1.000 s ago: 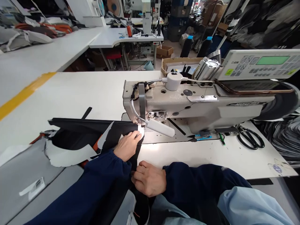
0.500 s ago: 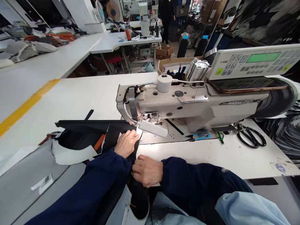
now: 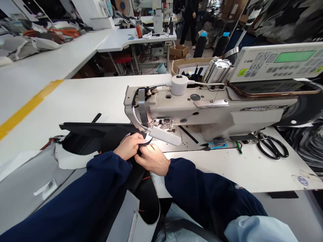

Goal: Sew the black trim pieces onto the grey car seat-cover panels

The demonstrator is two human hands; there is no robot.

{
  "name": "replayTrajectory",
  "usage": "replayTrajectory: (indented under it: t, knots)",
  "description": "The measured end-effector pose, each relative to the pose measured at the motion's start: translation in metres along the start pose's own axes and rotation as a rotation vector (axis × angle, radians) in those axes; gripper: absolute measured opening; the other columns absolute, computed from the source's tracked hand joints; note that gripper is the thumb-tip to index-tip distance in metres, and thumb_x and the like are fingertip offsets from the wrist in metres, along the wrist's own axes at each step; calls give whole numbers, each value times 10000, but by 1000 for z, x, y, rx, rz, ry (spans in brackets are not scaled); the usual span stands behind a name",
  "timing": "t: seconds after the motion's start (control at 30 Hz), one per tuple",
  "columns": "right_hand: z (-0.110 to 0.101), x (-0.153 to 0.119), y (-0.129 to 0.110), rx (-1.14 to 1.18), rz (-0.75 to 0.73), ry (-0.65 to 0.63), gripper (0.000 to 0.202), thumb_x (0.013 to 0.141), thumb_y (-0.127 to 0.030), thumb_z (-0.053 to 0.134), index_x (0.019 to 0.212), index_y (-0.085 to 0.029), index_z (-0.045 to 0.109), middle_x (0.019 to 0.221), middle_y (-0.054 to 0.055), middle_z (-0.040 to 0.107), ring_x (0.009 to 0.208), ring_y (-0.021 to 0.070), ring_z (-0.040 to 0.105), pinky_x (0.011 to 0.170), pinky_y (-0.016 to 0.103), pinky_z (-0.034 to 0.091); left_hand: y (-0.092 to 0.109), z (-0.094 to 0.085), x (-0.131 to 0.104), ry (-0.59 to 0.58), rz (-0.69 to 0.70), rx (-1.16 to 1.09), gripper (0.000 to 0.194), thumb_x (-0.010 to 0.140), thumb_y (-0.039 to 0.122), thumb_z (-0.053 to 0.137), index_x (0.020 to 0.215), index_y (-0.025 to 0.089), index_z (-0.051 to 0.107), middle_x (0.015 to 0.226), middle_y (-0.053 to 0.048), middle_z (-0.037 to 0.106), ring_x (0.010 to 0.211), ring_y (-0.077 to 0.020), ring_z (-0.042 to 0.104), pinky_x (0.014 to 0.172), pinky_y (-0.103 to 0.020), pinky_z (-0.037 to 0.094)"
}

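Note:
A black fabric piece (image 3: 101, 134) with white and orange parts lies on the white table in front of the beige sewing machine (image 3: 202, 111). My left hand (image 3: 128, 146) presses down on the fabric just left of the needle area. My right hand (image 3: 152, 159) rests beside it, fingers pinching the fabric's edge under the machine's small white lamp (image 3: 164, 136). Both hands touch each other at the fingertips. The needle itself is hidden behind the lamp.
Black scissors (image 3: 274, 148) lie on the table at the right of the machine. A control panel (image 3: 280, 62) with a green screen sits on top of the machine. Grey fabric (image 3: 27, 181) hangs at the left. Another person (image 3: 189, 16) stands far back.
My right hand has moved up from the table's front edge to the fabric next to my left hand. The white patch under my left hand is now mostly covered.

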State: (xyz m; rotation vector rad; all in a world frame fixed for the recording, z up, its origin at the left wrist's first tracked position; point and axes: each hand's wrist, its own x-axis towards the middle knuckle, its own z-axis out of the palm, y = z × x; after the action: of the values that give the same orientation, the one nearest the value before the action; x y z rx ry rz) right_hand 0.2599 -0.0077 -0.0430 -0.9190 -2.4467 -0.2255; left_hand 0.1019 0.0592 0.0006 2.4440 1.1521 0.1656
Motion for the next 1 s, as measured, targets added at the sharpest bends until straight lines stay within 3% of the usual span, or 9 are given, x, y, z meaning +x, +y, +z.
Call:
replayTrajectory:
  t: [0.17,0.3,0.57,0.7,1.0]
  knots:
    - [8,-5,-8,5,-57,-156,267,912,-88,354,851,-106,613,808,102,529,763,208,478,611,331,379,15,2,-14,-9,41,327,308,843,102,372,888,180,666,857,-47,569,799,-168,474,717,-296,422]
    - [13,-16,-9,8,-29,-163,303,912,-55,319,903,-91,620,824,110,567,737,198,515,577,312,411,25,8,-17,-28,130,494,288,865,87,355,889,162,632,820,-49,545,768,-181,432,686,-307,394]
    - [11,-17,4,-62,-44,-92,293,915,-84,340,996,-36,618,928,154,616,879,228,576,761,345,483,30,18,-7,-50,86,512,251,830,65,403,872,151,635,879,-72,588,854,-199,508,725,-314,432]
    - [11,-20,18,-59,-19,-130,267,920,-87,364,966,-73,627,909,122,629,898,215,586,819,347,485,39,20,7,-55,5,509,263,835,79,399,871,137,653,875,-99,606,867,-213,552,735,-318,456]
    - [10,-19,38,-33,26,-221,290,956,-91,341,1050,-76,615,1053,127,629,1026,213,562,910,343,451,53,6,14,-166,-115,509,400,693,-14,425,1033,76,615,1025,-151,594,1012,-276,552,840,-356,475]
